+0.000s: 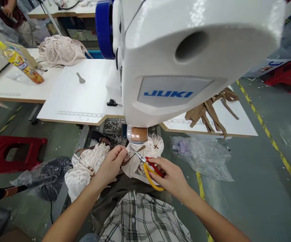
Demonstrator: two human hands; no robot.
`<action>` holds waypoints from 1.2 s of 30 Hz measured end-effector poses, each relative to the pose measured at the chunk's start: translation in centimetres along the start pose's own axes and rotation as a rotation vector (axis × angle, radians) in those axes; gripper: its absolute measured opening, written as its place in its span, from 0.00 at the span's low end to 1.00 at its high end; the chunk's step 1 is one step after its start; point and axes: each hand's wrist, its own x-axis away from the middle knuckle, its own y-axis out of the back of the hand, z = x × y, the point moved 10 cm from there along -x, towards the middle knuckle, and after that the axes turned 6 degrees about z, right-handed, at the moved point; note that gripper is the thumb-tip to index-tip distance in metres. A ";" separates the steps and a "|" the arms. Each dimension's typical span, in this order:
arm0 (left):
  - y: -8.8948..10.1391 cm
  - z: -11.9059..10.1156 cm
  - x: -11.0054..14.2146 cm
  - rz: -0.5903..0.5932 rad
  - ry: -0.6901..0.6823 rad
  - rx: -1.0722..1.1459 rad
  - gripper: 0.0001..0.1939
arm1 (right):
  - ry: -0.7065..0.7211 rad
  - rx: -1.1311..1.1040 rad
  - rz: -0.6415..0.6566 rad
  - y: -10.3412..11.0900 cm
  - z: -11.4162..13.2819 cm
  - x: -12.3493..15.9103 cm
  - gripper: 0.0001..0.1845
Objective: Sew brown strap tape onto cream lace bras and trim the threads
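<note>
My left hand [112, 162] pinches a piece of white lace fabric [156, 145] just below the sewing machine head. In my right hand [172, 176] is a pair of scissors [152, 173] with one red and one yellow handle, its pointed tips beside the left fingertips. A brown strap [129, 160] runs along the lace there. More white lace [85, 168] is bunched on the left, over my lap and the machine's edge. What exactly sits between the blade tips is too small to tell.
The large white sewing machine [170, 67] fills the space above my hands. Brown strips [206, 114] lie on the right tabletop, with plastic bags [206, 156] below. On the left stand a bottle [22, 64], a lace pile [62, 50] and a red stool [11, 153]. A person [14, 20] is at far left.
</note>
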 end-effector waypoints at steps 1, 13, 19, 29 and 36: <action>0.2 0.0 0.0 -0.007 -0.001 -0.007 0.16 | -0.019 -0.018 -0.019 0.2 -0.2 0.3 0.17; 1.1 -1.3 0.1 -0.049 0.035 -0.076 0.17 | -0.094 -0.105 0.002 -1.1 0.2 -1.3 0.21; 0.9 -1.1 -0.1 -0.029 0.033 -0.066 0.16 | -0.082 -0.104 0.011 -1.2 0.4 -1.5 0.21; 1.4 -1.2 -0.2 -0.061 0.038 -0.149 0.15 | -0.095 -0.170 0.071 -1.9 -0.2 -2.5 0.19; 2.2 -1.8 -0.1 -0.139 0.000 -0.185 0.14 | -0.210 -0.130 0.030 -0.3 -2.6 -0.5 0.16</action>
